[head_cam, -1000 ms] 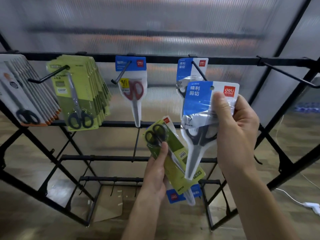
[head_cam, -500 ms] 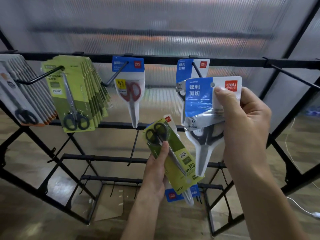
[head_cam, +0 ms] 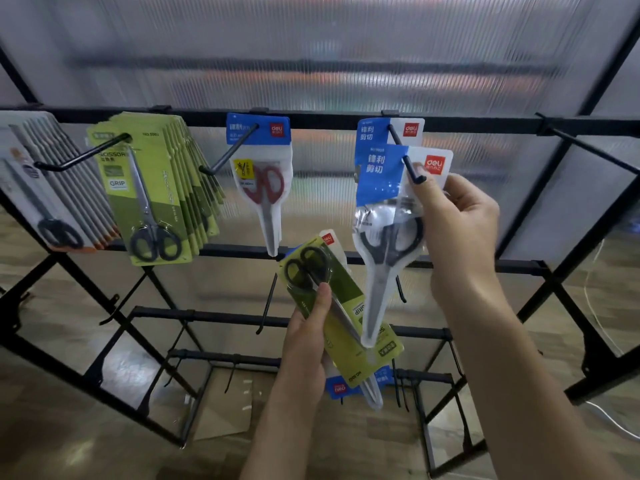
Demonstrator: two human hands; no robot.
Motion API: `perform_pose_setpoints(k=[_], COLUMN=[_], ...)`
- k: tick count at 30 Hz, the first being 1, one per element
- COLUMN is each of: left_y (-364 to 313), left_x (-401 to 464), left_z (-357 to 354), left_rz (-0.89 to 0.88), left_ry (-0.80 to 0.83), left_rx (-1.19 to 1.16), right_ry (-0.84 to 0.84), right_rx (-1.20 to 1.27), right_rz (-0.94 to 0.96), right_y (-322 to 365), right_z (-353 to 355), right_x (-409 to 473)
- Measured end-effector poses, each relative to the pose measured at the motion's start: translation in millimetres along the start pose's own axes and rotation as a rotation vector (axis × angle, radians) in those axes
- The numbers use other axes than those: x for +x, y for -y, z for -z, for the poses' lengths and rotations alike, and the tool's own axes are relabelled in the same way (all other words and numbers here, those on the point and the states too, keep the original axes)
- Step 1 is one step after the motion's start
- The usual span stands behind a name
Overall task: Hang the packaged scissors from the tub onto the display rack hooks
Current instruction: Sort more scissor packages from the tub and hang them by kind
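Black display rack spans view, top bar at 12 o'clock. Green scissor packs stacked on hook at 10 o'clock; grey packs at 9 o'clock. Red-handled scissors pack hangs near centre. Right hand at 3 o'clock pinches blue-topped scissors pack, its hole threaded on hook, in front of identical hung pack. Left hand at 6 o'clock grips green pack with blue pack behind.
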State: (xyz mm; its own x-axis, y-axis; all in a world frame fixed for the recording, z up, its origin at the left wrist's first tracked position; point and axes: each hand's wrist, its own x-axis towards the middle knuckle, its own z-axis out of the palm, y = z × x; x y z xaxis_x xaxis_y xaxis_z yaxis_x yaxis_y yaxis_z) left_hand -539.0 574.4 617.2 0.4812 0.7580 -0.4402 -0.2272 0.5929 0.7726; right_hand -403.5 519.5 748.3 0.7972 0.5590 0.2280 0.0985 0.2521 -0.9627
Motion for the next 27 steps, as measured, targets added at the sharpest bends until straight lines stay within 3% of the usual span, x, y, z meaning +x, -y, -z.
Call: perform_pose_setpoints(k=[17,23,27], left_y=[-13,-9,-7], left_x=[1,0,1], left_z=[22,25,26], left_rz=[-0.049,-0.030,-0.021], left_ry=[-0.012,0.012,0.024], left_rx=[0.084,0.122,0.138], right_ry=[-0.189,-0.127,0.125], right_rx=[-0.173,-0.187,-0.263], right_rz=[-0.126,-0.165,-0.174], right_y=[-23,-35,-62], right_z=[-31,-19,-18], right_x=[102,56,-9])
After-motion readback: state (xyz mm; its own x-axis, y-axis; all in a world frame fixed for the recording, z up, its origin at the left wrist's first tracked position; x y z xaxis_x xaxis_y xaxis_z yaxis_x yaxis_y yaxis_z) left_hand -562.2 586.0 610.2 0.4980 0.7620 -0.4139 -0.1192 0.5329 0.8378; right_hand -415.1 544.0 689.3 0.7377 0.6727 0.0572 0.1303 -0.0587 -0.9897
